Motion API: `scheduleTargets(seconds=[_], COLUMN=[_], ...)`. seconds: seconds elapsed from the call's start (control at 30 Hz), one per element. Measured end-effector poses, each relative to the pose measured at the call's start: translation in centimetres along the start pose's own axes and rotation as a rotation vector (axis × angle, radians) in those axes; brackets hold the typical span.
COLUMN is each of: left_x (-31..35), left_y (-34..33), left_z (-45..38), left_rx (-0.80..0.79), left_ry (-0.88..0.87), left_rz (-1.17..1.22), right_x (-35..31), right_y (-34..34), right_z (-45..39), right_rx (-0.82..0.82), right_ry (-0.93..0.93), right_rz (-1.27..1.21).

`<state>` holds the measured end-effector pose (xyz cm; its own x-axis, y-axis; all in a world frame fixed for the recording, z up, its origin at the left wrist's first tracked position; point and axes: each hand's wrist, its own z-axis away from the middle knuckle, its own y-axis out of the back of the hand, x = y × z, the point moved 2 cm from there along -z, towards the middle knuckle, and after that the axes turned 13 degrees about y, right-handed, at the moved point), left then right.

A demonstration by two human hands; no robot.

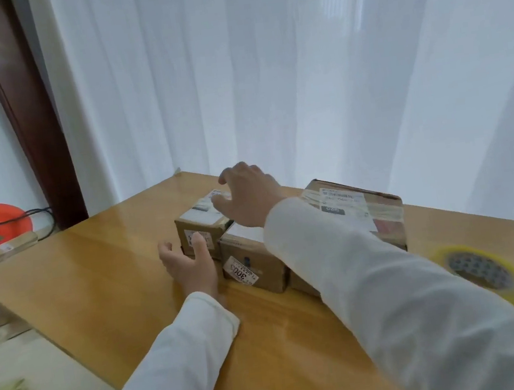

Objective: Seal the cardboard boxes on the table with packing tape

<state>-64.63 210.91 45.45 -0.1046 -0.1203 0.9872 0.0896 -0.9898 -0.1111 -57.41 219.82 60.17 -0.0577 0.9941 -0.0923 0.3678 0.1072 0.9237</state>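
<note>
- Cardboard, small and stiff – the far box (199, 223) sits near the table's (104, 278) back edge, likely light, tape-slick on top.
- My left hand (189, 263) is spread at its near face; my right hand (247, 192) hovers, fingers loose, above its top.
- I'd grip opposite side walls – not the labels.

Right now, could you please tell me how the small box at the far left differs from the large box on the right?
The small box is compact, with both hands at it; the large box is broader, untouched, wrapped in clear tape. Both are brown cardboard with white labels.
</note>
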Motion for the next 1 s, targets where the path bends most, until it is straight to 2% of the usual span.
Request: scheduleTargets(seconds=[0.23, 0.3, 0.43, 0.53, 0.67, 0.77, 0.83, 0.87, 0.93, 1.0], left_x=[0.9, 1.1, 0.8, 0.5, 0.8, 1.0, 1.0, 1.0, 0.9, 0.9], left_y=[0.8, 0.6, 0.8, 1.5, 2.2, 2.4, 2.6, 2.6, 2.9, 3.1], left_z=[-4.4, -5.3, -6.0, -5.7, -4.8, -3.7, -3.2, -3.0, -2.7, -2.6], left_rx=[-0.061, -0.096, -0.032, -0.028, -0.124, -0.203, -0.235, -0.244, -0.264, -0.305], left_ry=[0.02, 0.037, 0.05, 0.083, 0.076, 0.037, 0.006, -0.005, -0.011, -0.013], left_rz=[-0.06, -0.101, -0.069, -0.066, -0.118, -0.209, -0.269, -0.281, -0.29, -0.311], right_x=[0.1, -0.4, -1.5, -1.6, -1.9, -0.5, 2.4, 4.2, 8.2, 11.0], right_y=[-9.0, -9.9, -9.4, -9.1, -6.9, -1.6, 2.1, 3.5, 4.9, 5.0], right_z=[-3.4, -3.0, -2.2, -1.1, 0.1, 0.7, 2.0, 3.1, 6.2, 9.4], right_rx=[-0.345, -0.347, -0.312, -0.284, -0.368, -0.22, -0.138, -0.163, -0.335, -0.474], right_ry=[-0.096, -0.025, 0.118, 0.145, 0.152, 0.051, -0.124, -0.248, -0.489, -0.612], right_rz=[0.041, 0.145, 0.223, 0.218, 0.193, 0.135, 0.146, 0.162, 0.167, 0.081])
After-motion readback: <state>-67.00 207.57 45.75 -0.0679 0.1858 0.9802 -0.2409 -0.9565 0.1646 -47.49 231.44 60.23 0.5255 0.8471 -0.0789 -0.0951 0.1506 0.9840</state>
